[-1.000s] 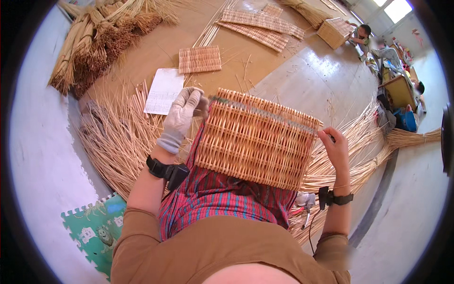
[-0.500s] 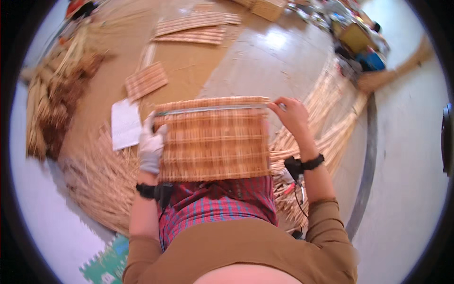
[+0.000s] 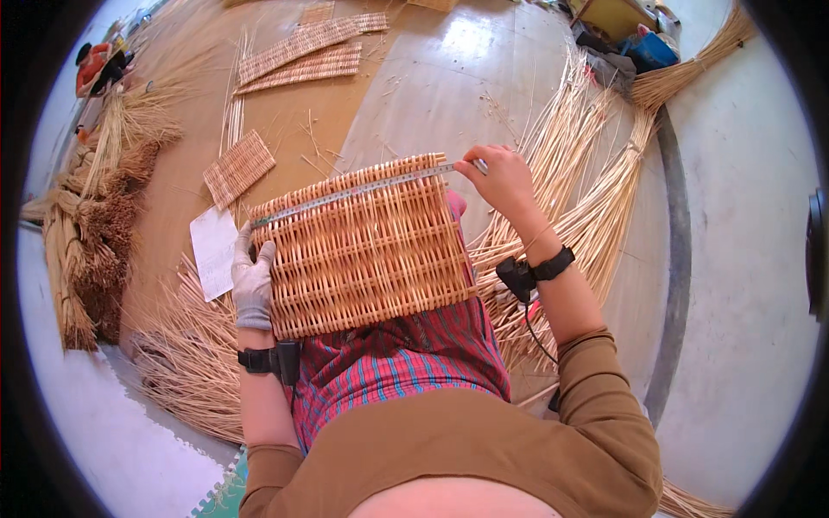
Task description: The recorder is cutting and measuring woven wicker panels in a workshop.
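Note:
A rectangular woven wicker panel (image 3: 358, 255) rests across my lap on a red and blue checked cloth (image 3: 389, 345). My left hand (image 3: 253, 281), in a pale knit glove, grips the panel's left edge near the upper corner. A narrow tape measure (image 3: 363, 188) lies stretched along the panel's upper part, from that corner to just beyond the right end. My right hand (image 3: 503, 181), bare, is closed on the tape at the upper right, just outside the panel. Both wrists wear black strapped devices. Whether my left fingertips also press the tape is unclear.
A white paper (image 3: 212, 253) and a small woven panel (image 3: 239, 169) lie left ahead, longer panels (image 3: 302, 60) farther off. Bundled straw (image 3: 86, 242) piles at left; loose canes (image 3: 553, 242) spread at right beside a blue container (image 3: 648, 50). A person (image 3: 91, 69) is at the far upper left.
My left hand has moved down onto the panel's left edge. My right hand has risen with the tape's end, and the panel now tilts up toward the right. The whole view has turned.

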The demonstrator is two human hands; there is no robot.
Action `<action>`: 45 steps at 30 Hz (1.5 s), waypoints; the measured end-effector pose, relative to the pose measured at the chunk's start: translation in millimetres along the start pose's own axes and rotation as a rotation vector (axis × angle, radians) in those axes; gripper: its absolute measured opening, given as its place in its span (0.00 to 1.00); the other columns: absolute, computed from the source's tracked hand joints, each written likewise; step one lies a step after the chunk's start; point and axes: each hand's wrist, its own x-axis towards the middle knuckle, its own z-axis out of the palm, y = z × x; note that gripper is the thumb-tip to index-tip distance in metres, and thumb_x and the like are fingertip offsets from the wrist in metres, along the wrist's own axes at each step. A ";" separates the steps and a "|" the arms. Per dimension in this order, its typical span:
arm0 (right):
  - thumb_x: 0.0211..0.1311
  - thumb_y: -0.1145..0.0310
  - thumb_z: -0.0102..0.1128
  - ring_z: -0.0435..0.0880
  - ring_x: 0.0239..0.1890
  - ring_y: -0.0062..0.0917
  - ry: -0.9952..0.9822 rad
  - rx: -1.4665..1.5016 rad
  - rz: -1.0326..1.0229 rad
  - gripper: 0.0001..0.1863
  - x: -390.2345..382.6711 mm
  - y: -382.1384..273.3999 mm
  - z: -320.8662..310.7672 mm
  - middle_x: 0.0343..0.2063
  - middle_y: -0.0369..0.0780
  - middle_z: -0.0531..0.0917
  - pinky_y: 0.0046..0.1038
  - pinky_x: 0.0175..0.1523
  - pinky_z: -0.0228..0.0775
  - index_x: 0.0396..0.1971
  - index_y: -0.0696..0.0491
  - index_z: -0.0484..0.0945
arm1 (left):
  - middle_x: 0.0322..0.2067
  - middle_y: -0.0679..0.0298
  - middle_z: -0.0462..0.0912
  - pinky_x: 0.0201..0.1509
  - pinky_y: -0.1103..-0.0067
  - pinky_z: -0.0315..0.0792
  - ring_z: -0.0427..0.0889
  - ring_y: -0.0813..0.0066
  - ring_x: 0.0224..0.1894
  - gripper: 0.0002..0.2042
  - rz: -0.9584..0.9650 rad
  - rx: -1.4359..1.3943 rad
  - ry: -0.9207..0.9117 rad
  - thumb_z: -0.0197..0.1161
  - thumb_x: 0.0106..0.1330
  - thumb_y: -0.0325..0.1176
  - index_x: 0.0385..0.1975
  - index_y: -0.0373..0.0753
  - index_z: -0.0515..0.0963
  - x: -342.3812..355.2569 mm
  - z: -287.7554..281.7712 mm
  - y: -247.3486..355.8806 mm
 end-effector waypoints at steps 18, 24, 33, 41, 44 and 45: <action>0.65 0.52 0.71 0.86 0.44 0.41 0.043 -0.033 -0.035 0.15 -1.6 -4.7 1.9 0.34 0.41 0.89 0.41 0.52 0.76 0.33 0.50 0.88 | 0.69 0.51 0.75 0.76 0.72 0.65 0.72 0.62 0.71 0.28 -0.013 0.019 0.061 0.67 0.75 0.32 0.73 0.34 0.69 -1.8 5.5 -10.1; 0.66 0.50 0.70 0.87 0.41 0.40 0.068 -0.056 -0.064 0.17 -2.2 -0.5 4.4 0.34 0.42 0.89 0.42 0.55 0.76 0.36 0.50 0.88 | 0.67 0.54 0.77 0.73 0.73 0.68 0.76 0.63 0.67 0.26 0.000 0.088 0.118 0.66 0.76 0.31 0.72 0.35 0.70 -1.3 10.3 -14.6; 0.66 0.50 0.70 0.85 0.43 0.42 0.081 -0.065 -0.052 0.17 -3.3 -7.0 2.7 0.34 0.41 0.89 0.42 0.52 0.75 0.35 0.50 0.88 | 0.66 0.54 0.78 0.72 0.73 0.69 0.77 0.65 0.66 0.25 -0.006 0.037 0.094 0.65 0.76 0.30 0.72 0.34 0.71 -4.3 10.4 -6.1; 0.66 0.50 0.70 0.84 0.43 0.42 0.056 -0.075 -0.052 0.16 -4.5 -1.7 10.8 0.34 0.41 0.88 0.42 0.50 0.75 0.35 0.49 0.88 | 0.65 0.55 0.78 0.72 0.73 0.69 0.76 0.65 0.66 0.26 -0.003 -0.006 0.108 0.67 0.76 0.31 0.72 0.35 0.71 -2.0 10.0 -14.5; 0.67 0.50 0.69 0.85 0.43 0.42 0.032 -0.081 -0.014 0.17 -4.5 -4.1 12.0 0.34 0.42 0.88 0.42 0.55 0.75 0.35 0.50 0.88 | 0.65 0.55 0.78 0.72 0.73 0.69 0.76 0.65 0.66 0.26 0.012 0.011 0.106 0.66 0.76 0.31 0.72 0.35 0.70 -1.3 7.7 -17.6; 0.67 0.50 0.69 0.85 0.43 0.42 0.030 -0.082 -0.012 0.17 -5.0 -0.6 13.2 0.34 0.42 0.88 0.42 0.55 0.75 0.35 0.50 0.88 | 0.65 0.56 0.78 0.72 0.73 0.69 0.76 0.65 0.66 0.26 0.020 0.028 0.098 0.66 0.76 0.31 0.72 0.35 0.70 -2.0 10.6 -13.6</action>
